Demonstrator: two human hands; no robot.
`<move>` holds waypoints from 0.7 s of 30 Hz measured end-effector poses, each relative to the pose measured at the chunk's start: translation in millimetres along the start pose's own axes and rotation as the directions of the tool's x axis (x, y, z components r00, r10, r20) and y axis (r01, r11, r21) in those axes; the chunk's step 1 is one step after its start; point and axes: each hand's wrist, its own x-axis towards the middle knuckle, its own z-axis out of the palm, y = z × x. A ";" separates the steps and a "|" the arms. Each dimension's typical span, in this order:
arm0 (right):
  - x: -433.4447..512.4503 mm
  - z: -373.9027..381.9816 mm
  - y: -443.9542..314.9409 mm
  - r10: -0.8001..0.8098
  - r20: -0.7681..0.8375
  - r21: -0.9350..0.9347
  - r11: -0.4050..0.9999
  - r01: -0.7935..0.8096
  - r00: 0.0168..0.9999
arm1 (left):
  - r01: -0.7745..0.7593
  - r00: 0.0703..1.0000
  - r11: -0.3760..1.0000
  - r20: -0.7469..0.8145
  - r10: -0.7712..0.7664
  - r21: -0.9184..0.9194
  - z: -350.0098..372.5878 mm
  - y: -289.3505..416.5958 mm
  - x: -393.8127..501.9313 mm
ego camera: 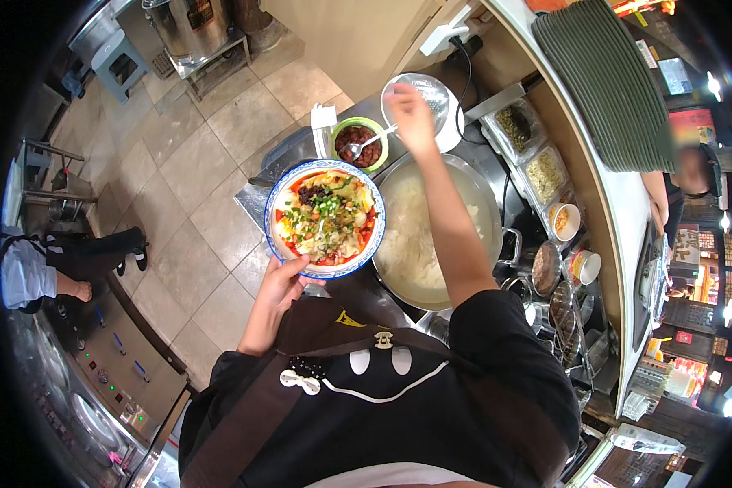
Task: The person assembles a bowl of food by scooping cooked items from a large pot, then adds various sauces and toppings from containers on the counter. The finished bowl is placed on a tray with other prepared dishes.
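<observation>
My left hand (279, 287) grips the near rim of a blue-and-white bowl (269, 219), thumb on the edge and fingers beneath. The bowl's food (326, 219) has pale soft pieces, red oil, chopped scallions, nuts and a dark topping. My right hand (412, 116), blurred, is over a round clear perforated lid (434, 91) on a white base; whether its fingers hold anything is unclear. Near its wrist ends the handle of a spoon (372, 141), which stands in a green-rimmed tub (385, 155) of reddish-brown chunks. Under my right forearm a wide metal pot (396, 244) contains cloudy liquid with pale pieces.
Clear containers of chopped toppings (543, 174) and paper cups (564, 221) line the right side. Stacked dark green trays (604, 85) stand on the white counter ledge (625, 201). A black cable (468, 79) hangs behind the lid. Another person (55, 268) stands at far left.
</observation>
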 end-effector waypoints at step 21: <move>48.0 -7.1 66.9 0.257 0.402 0.038 0.954 -0.296 0.879 | 0.040 0.999 0.998 -0.012 -0.039 0.045 5.7 -18.4 23.4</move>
